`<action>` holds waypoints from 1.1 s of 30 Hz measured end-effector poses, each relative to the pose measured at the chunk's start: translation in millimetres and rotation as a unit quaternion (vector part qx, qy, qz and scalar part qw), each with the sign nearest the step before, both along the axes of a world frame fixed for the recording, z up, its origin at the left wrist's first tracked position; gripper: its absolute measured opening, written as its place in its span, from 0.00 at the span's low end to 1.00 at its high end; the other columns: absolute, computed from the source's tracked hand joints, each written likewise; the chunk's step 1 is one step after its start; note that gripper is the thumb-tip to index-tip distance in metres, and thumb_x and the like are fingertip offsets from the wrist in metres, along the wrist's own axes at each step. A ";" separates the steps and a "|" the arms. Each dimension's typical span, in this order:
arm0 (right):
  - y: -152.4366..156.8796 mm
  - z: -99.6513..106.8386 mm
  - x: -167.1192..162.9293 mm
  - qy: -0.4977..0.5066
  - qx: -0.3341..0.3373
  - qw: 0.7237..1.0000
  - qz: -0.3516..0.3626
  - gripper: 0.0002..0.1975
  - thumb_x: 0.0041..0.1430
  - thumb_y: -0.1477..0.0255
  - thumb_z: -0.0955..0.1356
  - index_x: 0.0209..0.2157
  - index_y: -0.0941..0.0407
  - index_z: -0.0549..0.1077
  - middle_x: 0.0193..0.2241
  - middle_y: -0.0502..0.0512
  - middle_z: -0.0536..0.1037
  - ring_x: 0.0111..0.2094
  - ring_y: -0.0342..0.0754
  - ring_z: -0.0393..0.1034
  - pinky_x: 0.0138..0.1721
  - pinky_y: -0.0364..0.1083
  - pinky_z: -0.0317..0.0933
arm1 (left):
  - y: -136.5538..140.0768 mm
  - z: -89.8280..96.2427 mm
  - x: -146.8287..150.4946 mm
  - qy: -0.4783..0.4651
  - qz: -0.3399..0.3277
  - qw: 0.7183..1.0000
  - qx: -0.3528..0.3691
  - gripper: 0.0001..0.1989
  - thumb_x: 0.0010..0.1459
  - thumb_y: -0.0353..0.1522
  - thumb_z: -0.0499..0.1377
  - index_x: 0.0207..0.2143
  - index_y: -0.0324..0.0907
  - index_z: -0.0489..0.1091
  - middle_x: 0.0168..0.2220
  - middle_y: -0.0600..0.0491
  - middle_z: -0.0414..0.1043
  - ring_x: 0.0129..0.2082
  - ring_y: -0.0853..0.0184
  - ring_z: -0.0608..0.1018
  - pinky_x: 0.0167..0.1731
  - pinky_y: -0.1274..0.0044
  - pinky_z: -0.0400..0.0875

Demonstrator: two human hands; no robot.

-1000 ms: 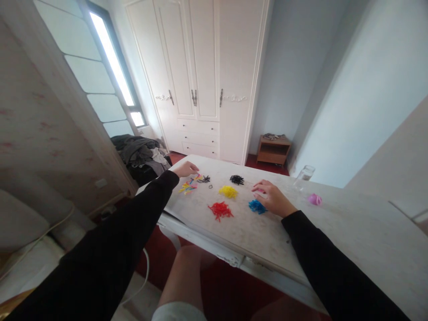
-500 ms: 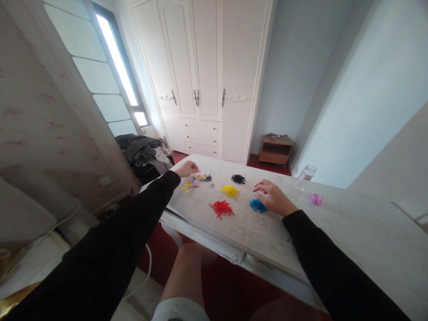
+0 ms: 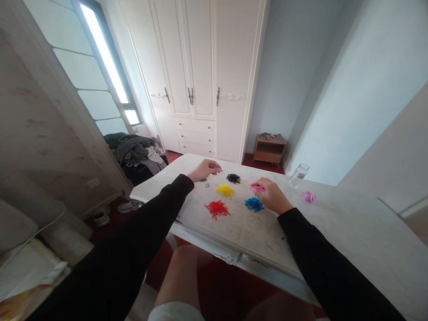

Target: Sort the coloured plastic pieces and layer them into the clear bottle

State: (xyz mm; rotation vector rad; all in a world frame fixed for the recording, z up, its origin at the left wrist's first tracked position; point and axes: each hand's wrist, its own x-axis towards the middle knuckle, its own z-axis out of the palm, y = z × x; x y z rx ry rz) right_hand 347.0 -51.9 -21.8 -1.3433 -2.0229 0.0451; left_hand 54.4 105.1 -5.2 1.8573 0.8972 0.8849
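Note:
My left hand (image 3: pixel 207 169) is closed in a pinch near the table's far edge, with a tiny pink band (image 3: pixel 220 170) at its fingertips. Curled fingers of my right hand (image 3: pixel 270 192) hold several pink bands (image 3: pixel 257 188) just beyond the blue pile (image 3: pixel 254 204). Between the hands lie a black pile (image 3: pixel 233 178), a yellow pile (image 3: pixel 224 190) and a red pile (image 3: pixel 217 209) of small bands. One dark loop (image 3: pixel 207 185) lies alone by my left wrist. My left hand and sleeve cover the place of the mixed pieces.
The white table (image 3: pixel 254 236) stretches to the right. A clear glass jar (image 3: pixel 298 174) and a shiny pink-purple object (image 3: pixel 309 197) stand beyond my right hand. Behind are a white wardrobe (image 3: pixel 230 67), a small wooden cabinet (image 3: pixel 269 150) and heaped dark clothes (image 3: pixel 130 151).
My left hand has moved right, from the mixed pieces towards the black pile. Pink bands now show at my right fingers, which are more curled. The view has shifted slightly.

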 end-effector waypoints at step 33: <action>-18.4 11.7 -28.5 0.021 0.009 0.998 0.052 0.10 0.65 0.73 0.68 0.45 0.54 0.80 0.47 0.60 0.84 0.51 0.56 0.78 0.58 0.59 0.69 | -31.3 -17.1 72.9 -0.124 -0.222 0.966 -0.048 0.20 0.48 0.42 0.76 0.32 0.34 0.79 0.25 0.48 0.80 0.23 0.69 0.80 0.28 0.78 0.76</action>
